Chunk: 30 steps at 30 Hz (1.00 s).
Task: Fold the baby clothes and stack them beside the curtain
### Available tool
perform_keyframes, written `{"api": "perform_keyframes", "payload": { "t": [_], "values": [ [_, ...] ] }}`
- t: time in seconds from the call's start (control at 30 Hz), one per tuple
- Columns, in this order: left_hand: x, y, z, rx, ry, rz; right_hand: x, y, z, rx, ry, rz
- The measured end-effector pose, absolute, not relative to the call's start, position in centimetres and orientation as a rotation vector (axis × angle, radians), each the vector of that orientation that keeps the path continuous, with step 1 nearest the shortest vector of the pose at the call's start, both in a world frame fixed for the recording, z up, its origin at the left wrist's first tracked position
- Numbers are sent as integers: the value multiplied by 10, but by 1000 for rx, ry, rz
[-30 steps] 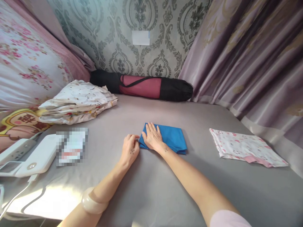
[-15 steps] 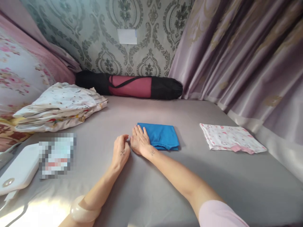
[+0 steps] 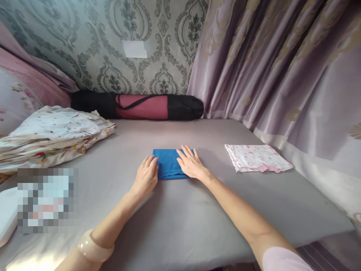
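Observation:
A folded blue cloth garment lies flat on the grey bedsheet, its layered edge facing me. My right hand rests palm down on the right part of the garment, fingers spread. Beside the left edge sits my left hand, fingers slightly bent and touching that edge, with nothing visibly lifted in them. Further right lies a folded white garment with a pink print, apart from both hands.
A black and dark-pink long bag lies along the patterned wall. Rumpled printed bedding is piled at left. Nearer me on the left are a white device and a blurred-out item. Purple curtains hang at right.
My right hand has moved from the blue garment's left edge to its right part. My left hand has come up against the left edge. The view has turned slightly right.

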<state>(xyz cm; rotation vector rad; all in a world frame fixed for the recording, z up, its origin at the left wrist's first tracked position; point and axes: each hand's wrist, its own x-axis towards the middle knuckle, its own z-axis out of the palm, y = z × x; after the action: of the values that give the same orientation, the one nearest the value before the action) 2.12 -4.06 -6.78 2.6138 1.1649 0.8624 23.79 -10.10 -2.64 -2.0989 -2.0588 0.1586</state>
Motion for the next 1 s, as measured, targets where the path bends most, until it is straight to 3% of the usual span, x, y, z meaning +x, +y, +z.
{"api": "perform_keyframes", "payload": {
  "t": [0.43,0.7,1.0],
  "values": [
    [88,-26,-69,2748,1320,299,220,-98,-52,-2046,-2117,105],
    [84,-26,-64,2755,1280,325,226,-97,-43,-2046,-2117,238],
    [73,-26,-66,2721,1342,334,234,-103,-53,-2152,-1975,135]
  ]
}}
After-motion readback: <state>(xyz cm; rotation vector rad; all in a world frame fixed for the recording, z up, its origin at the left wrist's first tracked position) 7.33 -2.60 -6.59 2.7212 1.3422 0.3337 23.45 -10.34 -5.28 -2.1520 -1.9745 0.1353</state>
